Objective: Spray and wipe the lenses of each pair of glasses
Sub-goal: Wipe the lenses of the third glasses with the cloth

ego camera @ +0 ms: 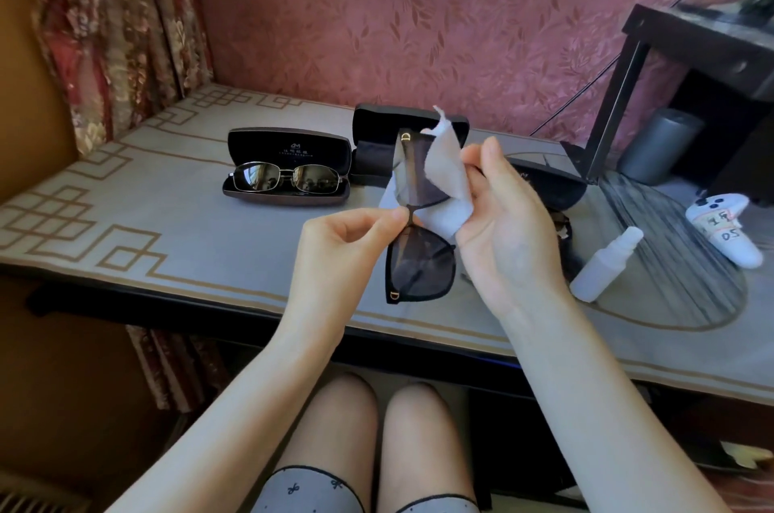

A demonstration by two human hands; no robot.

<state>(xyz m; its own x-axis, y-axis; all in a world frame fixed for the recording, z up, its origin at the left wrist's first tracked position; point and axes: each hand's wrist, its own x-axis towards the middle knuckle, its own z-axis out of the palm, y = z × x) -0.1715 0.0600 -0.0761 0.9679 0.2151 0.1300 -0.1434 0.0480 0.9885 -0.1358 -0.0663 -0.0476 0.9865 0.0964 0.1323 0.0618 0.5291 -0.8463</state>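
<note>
Pinching the bridge between thumb and forefinger, the left hand [347, 238] holds the black sunglasses [421, 267] above the table [188, 219], their long axis running twelve to six. The right hand [502, 228], at three o'clock of the frame, grips a grey cloth [446, 173] folded round the upper lens. The lower lens, at six, is bare, so the cloth likely travels down next. The spray bottle [603, 265] lies at four o'clock; a metal-framed pair [268, 177] sits in its open case at ten.
</note>
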